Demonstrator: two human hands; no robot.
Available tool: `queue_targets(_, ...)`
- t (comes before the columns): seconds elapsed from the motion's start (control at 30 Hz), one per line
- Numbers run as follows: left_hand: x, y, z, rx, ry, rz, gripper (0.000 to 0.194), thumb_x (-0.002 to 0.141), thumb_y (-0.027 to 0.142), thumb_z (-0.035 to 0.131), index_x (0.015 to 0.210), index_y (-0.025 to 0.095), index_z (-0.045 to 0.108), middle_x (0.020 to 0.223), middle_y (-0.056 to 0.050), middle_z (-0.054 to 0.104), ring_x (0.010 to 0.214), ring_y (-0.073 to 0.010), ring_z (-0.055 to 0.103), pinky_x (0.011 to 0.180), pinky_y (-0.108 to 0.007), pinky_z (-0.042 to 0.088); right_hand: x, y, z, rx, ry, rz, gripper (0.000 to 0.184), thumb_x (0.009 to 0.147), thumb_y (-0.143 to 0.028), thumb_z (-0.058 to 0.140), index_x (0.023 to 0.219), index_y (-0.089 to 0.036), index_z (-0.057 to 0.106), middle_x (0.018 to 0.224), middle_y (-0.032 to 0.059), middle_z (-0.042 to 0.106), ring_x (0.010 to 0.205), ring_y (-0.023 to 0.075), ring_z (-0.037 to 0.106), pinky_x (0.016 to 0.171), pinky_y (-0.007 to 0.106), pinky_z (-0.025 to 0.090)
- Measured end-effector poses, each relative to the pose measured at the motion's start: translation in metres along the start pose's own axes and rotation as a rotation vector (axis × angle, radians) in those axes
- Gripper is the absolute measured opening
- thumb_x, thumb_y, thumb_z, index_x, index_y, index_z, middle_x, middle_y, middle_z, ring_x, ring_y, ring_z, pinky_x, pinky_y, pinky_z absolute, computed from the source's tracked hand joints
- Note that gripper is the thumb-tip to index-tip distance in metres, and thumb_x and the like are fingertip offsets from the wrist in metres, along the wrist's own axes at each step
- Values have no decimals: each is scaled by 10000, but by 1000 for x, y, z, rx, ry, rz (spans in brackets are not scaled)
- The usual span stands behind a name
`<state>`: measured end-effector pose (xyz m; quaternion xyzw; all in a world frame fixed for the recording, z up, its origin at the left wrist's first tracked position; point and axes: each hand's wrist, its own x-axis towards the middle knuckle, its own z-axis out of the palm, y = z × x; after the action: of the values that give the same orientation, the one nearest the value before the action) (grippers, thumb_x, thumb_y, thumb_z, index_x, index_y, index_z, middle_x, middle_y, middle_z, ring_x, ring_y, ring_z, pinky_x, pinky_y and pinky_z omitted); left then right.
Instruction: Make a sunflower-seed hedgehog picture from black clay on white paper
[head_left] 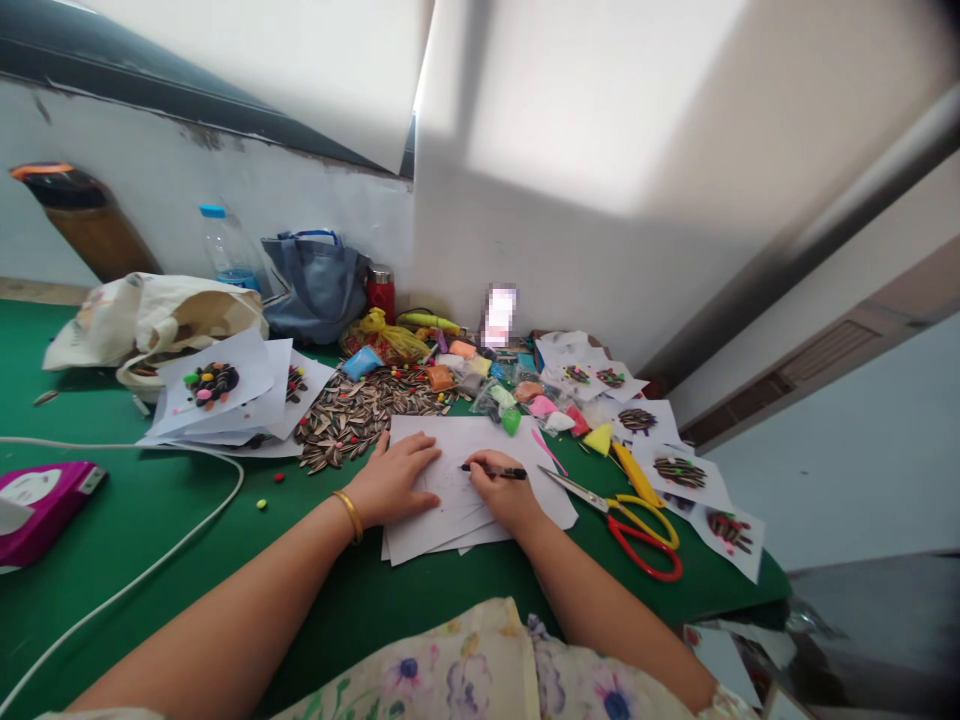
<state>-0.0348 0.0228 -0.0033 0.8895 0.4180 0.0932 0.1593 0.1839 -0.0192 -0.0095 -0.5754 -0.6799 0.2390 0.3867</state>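
My right hand (504, 492) is closed around a black pen (511, 473), its tip on the top sheet of white paper (442, 530). Faint lines are drawn on that sheet near the tip. Flat on the paper's left side lies my left hand (396, 478), fingers spread, with a gold bangle at the wrist. Several sheets are stacked loosely under both hands. Just beyond the left hand is a heap of striped sunflower seeds (367, 410). To the right, scissors (615, 505) with red and yellow handles rest partly over the paper's edge.
Coloured clay packets (540, 405) lie behind the paper. Seed-decorated sheets (679, 470) line the right edge; others (217, 385) are piled left. A yellow cutter (636, 475) sits by the scissors. A white cable (187, 540) crosses the green table. Bags (319, 285) and bottles (229, 250) stand behind.
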Motion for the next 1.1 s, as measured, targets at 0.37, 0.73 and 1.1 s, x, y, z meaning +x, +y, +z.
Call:
queue_targets(0.37,0,-1,1,5,4,6,706,722,522,663,1357,276,475,1484,-87,403,1394,-323,296,1123,-644,11,0,6,-4,37,56,55,206,841,-272,494,876,-209,687,829,19,698,773,180,628,741,285,482)
queue_targets(0.73,0,0,0,-9,5,4,704,722,528,662,1358,287,478,1485,-89,404,1396,-320,294,1129,-633,6,1,5,-3,-32,12,30,208,853,-285,498,897,-218,691,856,17,697,822,186,628,766,292,472)
queue_targets(1.1,0,0,-1,-8,0,-1,708,716,511,667,1357,275,481,1484,-87,405,1398,-324,290,1128,-633,0,2,4,-5,37,51,86,206,828,-268,484,847,-209,680,789,12,688,751,177,622,717,284,484)
